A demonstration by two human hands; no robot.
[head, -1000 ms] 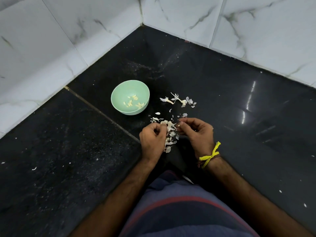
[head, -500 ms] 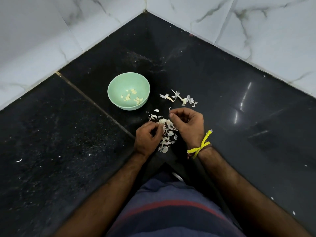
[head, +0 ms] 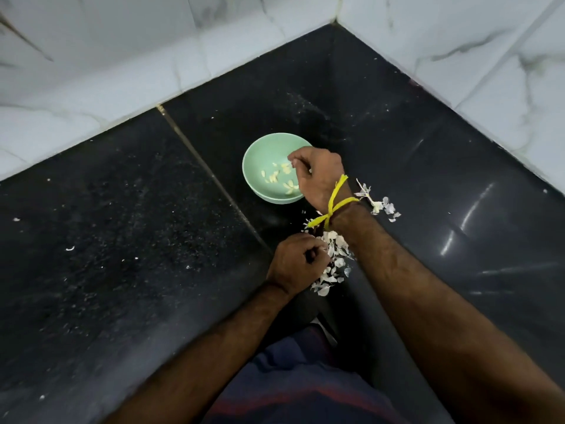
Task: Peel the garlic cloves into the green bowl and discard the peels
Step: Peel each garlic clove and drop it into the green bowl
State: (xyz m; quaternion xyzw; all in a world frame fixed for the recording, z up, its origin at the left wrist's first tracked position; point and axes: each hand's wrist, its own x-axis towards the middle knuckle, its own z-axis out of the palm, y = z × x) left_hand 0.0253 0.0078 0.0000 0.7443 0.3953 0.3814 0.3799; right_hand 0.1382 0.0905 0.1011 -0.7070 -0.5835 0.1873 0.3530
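Note:
The green bowl (head: 253,160) sits on the black floor with several peeled garlic cloves (head: 275,177) inside. My right hand (head: 319,175), with a yellow thread on its wrist, hovers over the bowl's right side. Its fingertips are pinched together over the bowl, on what seems to be a small clove. My left hand (head: 296,261) is curled low near the floor, its thumb and forefinger pinching at a white garlic peel on the edge of the peel pile (head: 333,264). What lies inside that fist is hidden.
A second scatter of peels and a stalk (head: 380,205) lies right of my right wrist. White marble walls (head: 91,87) close the corner behind the bowl. A brass joint strip (head: 201,166) runs across the floor left of the bowl. My striped clothing (head: 305,390) fills the bottom.
My right hand left the peel pile and moved up to the bowl. My left hand stayed by the peels. The camera view shifted left and closer.

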